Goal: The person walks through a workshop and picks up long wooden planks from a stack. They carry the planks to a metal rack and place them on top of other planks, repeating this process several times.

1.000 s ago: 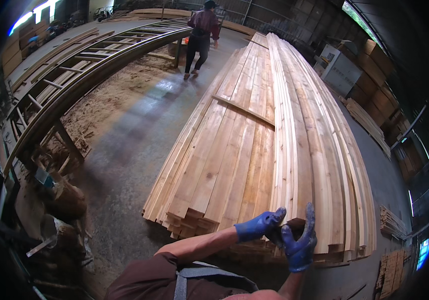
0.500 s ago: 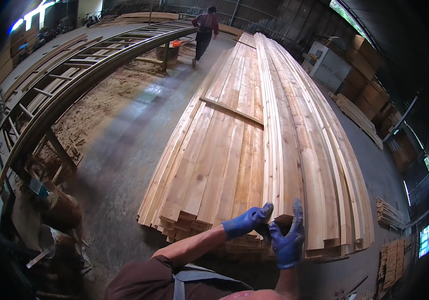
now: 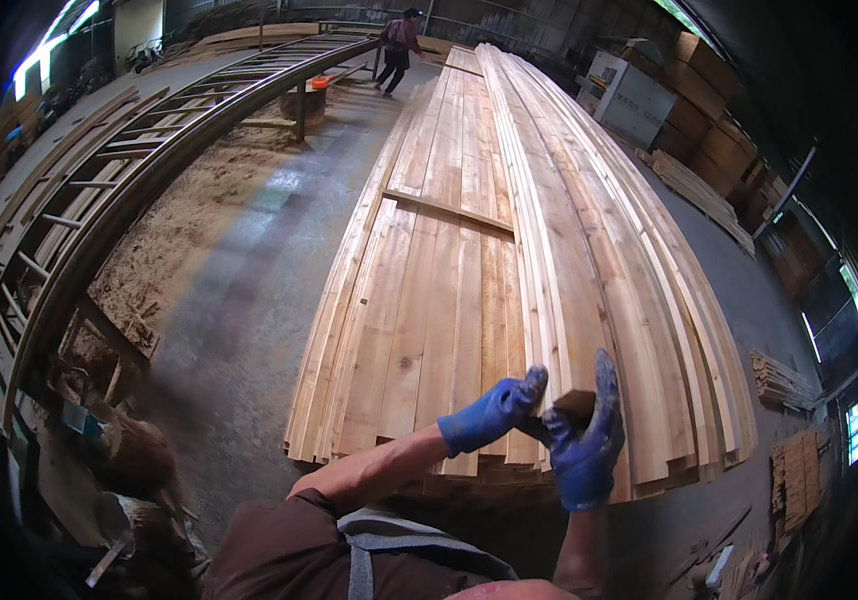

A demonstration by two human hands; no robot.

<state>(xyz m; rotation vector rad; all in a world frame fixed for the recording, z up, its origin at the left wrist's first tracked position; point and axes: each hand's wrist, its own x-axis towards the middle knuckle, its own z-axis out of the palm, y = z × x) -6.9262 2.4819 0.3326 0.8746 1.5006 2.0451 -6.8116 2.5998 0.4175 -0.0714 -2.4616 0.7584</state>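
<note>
Both my hands wear blue gloves and grip the near end of a long wooden board [image 3: 581, 340] on the right part of a lumber stack. My left hand [image 3: 497, 411] is closed at the board's left edge, its thumb on top. My right hand [image 3: 587, 450] cups the right corner, thumb and fingers around the end; some fingers are hidden under the wood. The board's dark end face [image 3: 576, 402] shows between the hands, standing above the neighbouring ends. Flat boards [image 3: 424, 330] lie side by side to the left, crossed by a thin wooden strip [image 3: 449, 212].
A metal roller conveyor [image 3: 164, 135] runs along the left, beside sawdust [image 3: 189, 190]. Another person [image 3: 398, 52] is at the far end near an orange object [image 3: 321, 82]. A pale cabinet [image 3: 634, 105] and brown stacks [image 3: 714, 130] stand far right; more lumber [image 3: 784, 380] lies nearer.
Both hands, still gripping the board, have moved up and slightly forward with its end. The far person has shifted stance. The whole view has tilted slightly.
</note>
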